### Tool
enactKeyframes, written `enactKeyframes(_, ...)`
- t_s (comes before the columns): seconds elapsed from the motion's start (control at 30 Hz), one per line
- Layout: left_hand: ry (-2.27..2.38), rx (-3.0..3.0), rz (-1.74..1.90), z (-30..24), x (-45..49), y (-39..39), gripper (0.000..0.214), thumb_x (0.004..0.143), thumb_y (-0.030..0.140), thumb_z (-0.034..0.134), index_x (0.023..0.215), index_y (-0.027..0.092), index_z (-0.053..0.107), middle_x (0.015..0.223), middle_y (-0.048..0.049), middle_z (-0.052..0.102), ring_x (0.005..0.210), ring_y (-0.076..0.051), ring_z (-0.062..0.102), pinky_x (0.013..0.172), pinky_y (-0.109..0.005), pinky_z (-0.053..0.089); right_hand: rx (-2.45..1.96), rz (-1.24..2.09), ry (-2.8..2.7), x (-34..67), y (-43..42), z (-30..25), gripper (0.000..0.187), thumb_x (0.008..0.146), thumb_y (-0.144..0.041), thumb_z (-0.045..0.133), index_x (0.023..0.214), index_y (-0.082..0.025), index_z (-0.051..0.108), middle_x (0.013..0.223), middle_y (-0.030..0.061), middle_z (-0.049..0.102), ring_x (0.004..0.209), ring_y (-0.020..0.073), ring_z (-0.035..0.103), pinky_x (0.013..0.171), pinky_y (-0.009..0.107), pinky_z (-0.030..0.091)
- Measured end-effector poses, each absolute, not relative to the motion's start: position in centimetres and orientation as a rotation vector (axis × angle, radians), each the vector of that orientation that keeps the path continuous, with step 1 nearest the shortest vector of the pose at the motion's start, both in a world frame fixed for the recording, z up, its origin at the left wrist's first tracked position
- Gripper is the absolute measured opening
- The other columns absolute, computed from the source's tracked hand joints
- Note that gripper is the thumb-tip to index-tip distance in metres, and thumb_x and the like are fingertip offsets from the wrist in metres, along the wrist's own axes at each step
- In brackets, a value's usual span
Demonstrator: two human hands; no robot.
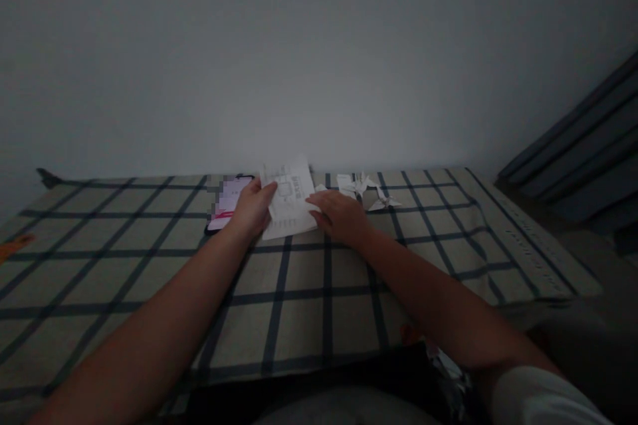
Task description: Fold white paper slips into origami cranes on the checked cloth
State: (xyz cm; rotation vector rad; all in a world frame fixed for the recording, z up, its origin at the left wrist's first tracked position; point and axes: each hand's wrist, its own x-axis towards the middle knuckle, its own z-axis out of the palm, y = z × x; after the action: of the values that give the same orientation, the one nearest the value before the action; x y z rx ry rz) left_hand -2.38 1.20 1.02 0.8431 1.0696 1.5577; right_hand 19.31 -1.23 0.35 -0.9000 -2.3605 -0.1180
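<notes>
A sheet of white paper [293, 194] with printed lines and characters is held up over the checked cloth, tilted toward me. My left hand [255, 204] grips its left edge, thumb on the front and the other fingers hidden behind. At the right edge, my right hand [343, 214] has its fingers bent together against the paper, the thumb lower down. A lower layer of paper shows beneath the sheet's bottom edge; whether it is the same sheet folded, I cannot tell. Two folded paper cranes [383, 202] lie just beyond my right hand.
A phone [230, 204] with a lit pinkish screen, partly pixelated, lies left of my left hand. The checked tablecloth [304, 279] covers the table up to a plain wall [319, 66]. A dark curtain [578, 119] hangs at the right, and something orange [14, 247] lies at the far left.
</notes>
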Motion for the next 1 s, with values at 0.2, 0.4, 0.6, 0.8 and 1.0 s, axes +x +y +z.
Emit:
enactKeyframes(0.2, 1.026, 0.848, 1.726, 0.3, -2.8, 1.7, 0.026, 0.074, 0.015, 0.071, 0.1, 0.015, 0.069, 0.099, -0.0111, 0.08, 0.094, -0.028, 0.078, 0.095, -0.048, 0.061, -1.306, -0.067, -2.48, 19.8, -0.8, 0.5, 0.03, 0.104, -0.035, 0.051, 0.109, -0.014, 0.072, 0.114, 0.013, 0.073, 0.11, 0.0276, 0.064, 0.099, 0.042, 0.049)
enactKeyframes(0.4, 1.01, 0.931, 1.751, 0.1, -2.5, 1.4, 0.031, 0.073, 0.021, 0.073, 0.103, 0.016, 0.069, 0.105, -0.0112, 0.08, 0.103, -0.03, 0.076, 0.096, -0.048, 0.06, -1.513, -0.049, -2.487, 18.2, -1.3, 0.8, 0.04, 0.104, -0.038, 0.049, 0.135, -0.016, 0.06, 0.131, 0.0152, 0.066, 0.121, 0.0291, 0.058, 0.098, 0.043, 0.049)
enactKeyframes(0.6, 0.975, 0.958, 1.75, -0.4, -2.7, 1.7, 0.035, 0.072, 0.024, 0.074, 0.105, 0.015, 0.068, 0.106, -0.0121, 0.079, 0.103, -0.03, 0.076, 0.097, -0.049, 0.059, -1.518, -0.073, -2.42, 17.9, 0.1, 0.9, 0.038, 0.107, -0.033, 0.04, 0.132, -0.016, 0.062, 0.132, 0.0147, 0.066, 0.12, 0.0266, 0.06, 0.099, 0.04, 0.048)
enactKeyframes(0.8, 0.962, 0.946, 1.67, -0.2, -2.8, 1.7, 0.035, 0.074, 0.021, 0.074, 0.107, 0.016, 0.068, 0.106, -0.0116, 0.08, 0.103, -0.03, 0.076, 0.098, -0.051, 0.059, -1.221, -0.214, -2.231, 19.1, 0.7, 1.1, 0.032, 0.104, -0.025, 0.042, 0.114, -0.015, 0.071, 0.12, 0.012, 0.071, 0.111, 0.0259, 0.061, 0.095, 0.039, 0.045)
enactKeyframes(1.0, 1.011, 0.92, 1.543, -0.3, -1.7, 1.2, 0.035, 0.077, 0.014, 0.069, 0.112, 0.016, 0.067, 0.097, -0.0089, 0.081, 0.092, -0.029, 0.078, 0.095, -0.054, 0.06, -0.884, -0.289, -2.17, 19.2, -0.4, 1.0, 0.028, 0.102, -0.031, 0.044, 0.101, -0.017, 0.068, 0.099, 0.0112, 0.069, 0.096, 0.0256, 0.058, 0.085, 0.04, 0.042)
